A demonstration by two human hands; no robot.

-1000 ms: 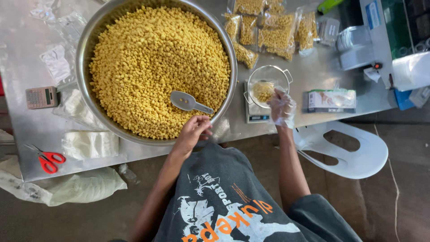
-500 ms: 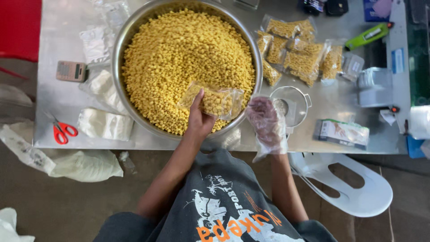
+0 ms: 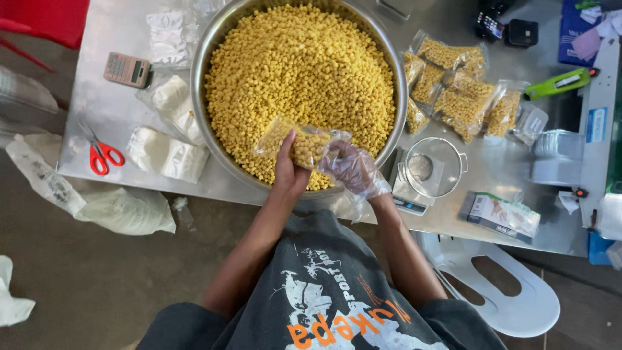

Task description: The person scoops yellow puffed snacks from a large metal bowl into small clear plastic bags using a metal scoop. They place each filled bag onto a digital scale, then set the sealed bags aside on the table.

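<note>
Left hand (image 3: pixel 289 174) and gloved right hand (image 3: pixel 353 170) grasp snack-filled clear bag (image 3: pixel 299 144) at basin's (image 3: pixel 214 39) six o'clock; tilting risks spillage.

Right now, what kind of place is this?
Probably a small snack-packing workshop. A huge metal bowl is heaped with yellow puffed snacks, filled clear bags lie beside it, and a small scale sits on the steel table.
</note>
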